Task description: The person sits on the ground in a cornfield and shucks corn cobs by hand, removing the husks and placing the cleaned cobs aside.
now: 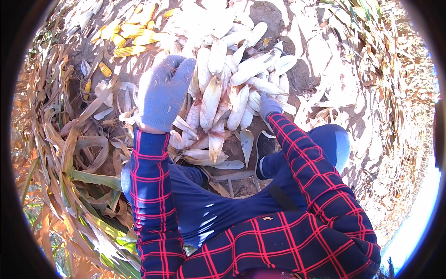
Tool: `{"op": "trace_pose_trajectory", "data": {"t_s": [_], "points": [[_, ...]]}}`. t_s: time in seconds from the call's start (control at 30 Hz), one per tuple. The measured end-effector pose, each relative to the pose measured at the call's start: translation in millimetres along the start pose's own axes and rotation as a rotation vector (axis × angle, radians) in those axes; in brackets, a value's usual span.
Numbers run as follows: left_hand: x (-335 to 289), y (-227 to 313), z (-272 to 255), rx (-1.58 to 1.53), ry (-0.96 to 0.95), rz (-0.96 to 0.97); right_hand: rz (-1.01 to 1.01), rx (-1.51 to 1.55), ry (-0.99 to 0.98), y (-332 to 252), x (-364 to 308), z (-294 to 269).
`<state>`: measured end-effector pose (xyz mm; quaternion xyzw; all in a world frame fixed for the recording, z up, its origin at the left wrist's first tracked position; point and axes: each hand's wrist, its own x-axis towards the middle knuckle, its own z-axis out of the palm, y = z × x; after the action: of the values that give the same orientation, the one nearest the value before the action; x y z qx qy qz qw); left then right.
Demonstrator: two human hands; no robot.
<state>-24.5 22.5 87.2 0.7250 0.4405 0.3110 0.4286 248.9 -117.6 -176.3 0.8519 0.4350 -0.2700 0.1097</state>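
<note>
Before me lies a heap of corn ears in pale, dry husks point(211, 104). My left hand point(162, 95), in a grey knit glove, is raised over the heap's left side. Its thumb stands apart from the fingers, and nothing shows in it. At the right edge of the heap, my right hand point(270, 107), gloved too, closes on an unhusked corn ear point(267, 86); its fingertips are partly hidden among the husks. Bare yellow corn ears point(134, 35) lie in a loose pile at the far left.
Dry corn stalks and leaves point(88, 144) bank up along the left. More stalks point(367, 42) line the right side. Between my shoes is a metal frame point(237, 176), and sunlit soil littered with husks point(334, 83) stretches to the right. Single yellow cobs point(105, 69) lie at left.
</note>
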Motion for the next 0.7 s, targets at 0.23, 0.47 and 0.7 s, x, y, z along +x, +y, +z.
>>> {"op": "trace_pose_trajectory", "data": {"t_s": [0.23,0.47,0.7], "points": [[3.9,4.0,6.9,0.037,-0.039,0.068,-0.147,0.14,-0.101,0.2,6.9,-96.7],[-7.5,1.3,-4.1,0.224,-0.023,0.229,0.257,0.186,0.12,152.0,-19.5,-218.4],[-6.4,6.6,5.6,0.314,-0.016,0.334,0.752,-0.141,0.421,312.2,-86.8,-218.5]]}}
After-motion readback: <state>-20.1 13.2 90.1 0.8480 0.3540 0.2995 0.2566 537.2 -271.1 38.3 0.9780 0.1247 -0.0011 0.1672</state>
